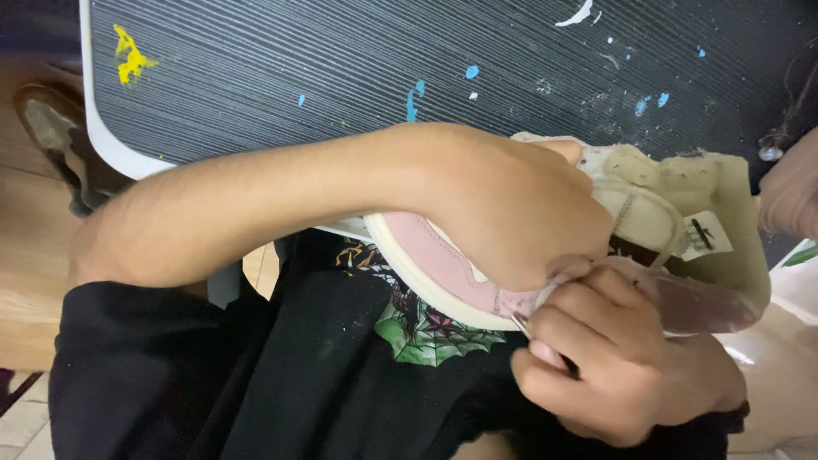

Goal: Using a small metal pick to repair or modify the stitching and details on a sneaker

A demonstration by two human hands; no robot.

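Pink-and-cream sneaker [682,221] tipped on its side over the lap, just off the paint-flecked counter [341,77] edge. Left hand [511,209] clamped over its upper to steady it; right hand [596,358] below, pinching a thin tool [521,324] against the sole seam.

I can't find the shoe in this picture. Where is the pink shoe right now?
In the head view, the pink shoe is at centre-right, gripped by the left hand from above and the right hand below, just under the dark paint-spattered table.
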